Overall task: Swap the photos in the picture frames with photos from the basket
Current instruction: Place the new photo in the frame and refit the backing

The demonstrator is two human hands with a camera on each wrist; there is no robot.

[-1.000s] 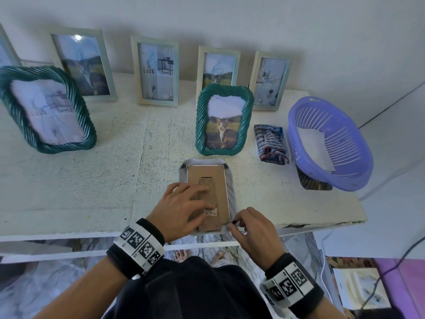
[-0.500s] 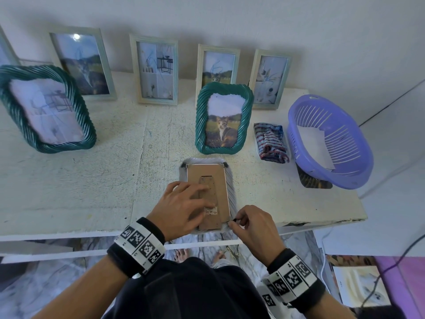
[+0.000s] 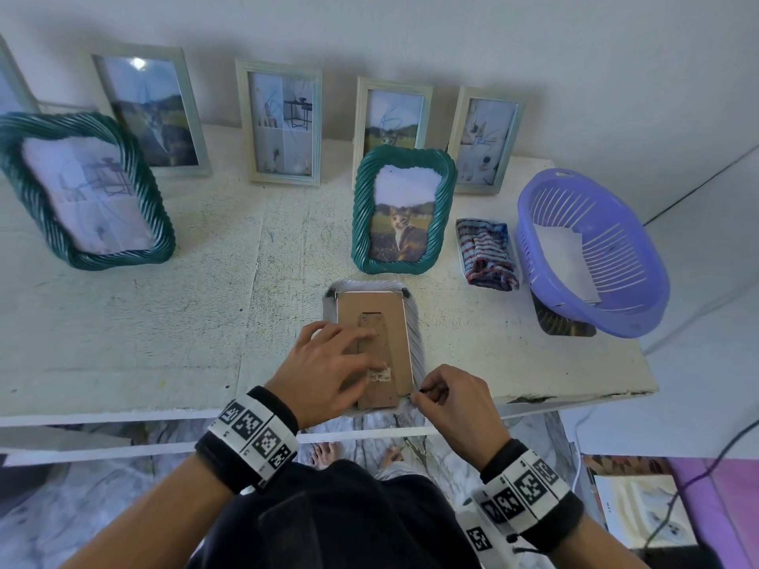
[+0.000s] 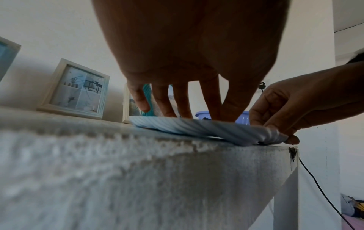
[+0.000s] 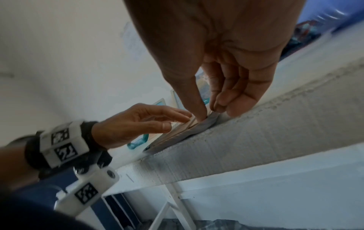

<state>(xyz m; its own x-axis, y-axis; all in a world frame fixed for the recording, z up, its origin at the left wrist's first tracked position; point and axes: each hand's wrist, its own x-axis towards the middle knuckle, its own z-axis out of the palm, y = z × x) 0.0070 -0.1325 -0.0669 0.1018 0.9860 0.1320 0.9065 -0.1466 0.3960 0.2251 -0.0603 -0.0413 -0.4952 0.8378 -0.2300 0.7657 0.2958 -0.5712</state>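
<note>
A pale ribbed frame (image 3: 417, 334) lies face down at the table's near edge, its brown backing board (image 3: 376, 310) and stand facing up. My left hand (image 3: 324, 363) presses flat on the backing with straight fingers (image 4: 177, 102). My right hand (image 3: 427, 394) pinches the frame's near right corner, where a small dark tab shows. The thumb sits under that corner (image 4: 291, 140) and the fingers curl over it (image 5: 216, 107). A purple basket (image 3: 632, 322) stands at the right with white photo paper (image 3: 562, 256) inside.
Two green rope frames (image 3: 404, 207) (image 3: 82, 190) stand on the table, one just behind the face-down frame. Several pale wooden frames (image 3: 283, 121) lean on the wall. A folded striped cloth (image 3: 486, 252) lies beside the basket and a dark print (image 3: 554, 322) under it.
My right hand has shifted slightly at the frame's near right corner, still pinching there. My left hand stays flat on the backing board.
</note>
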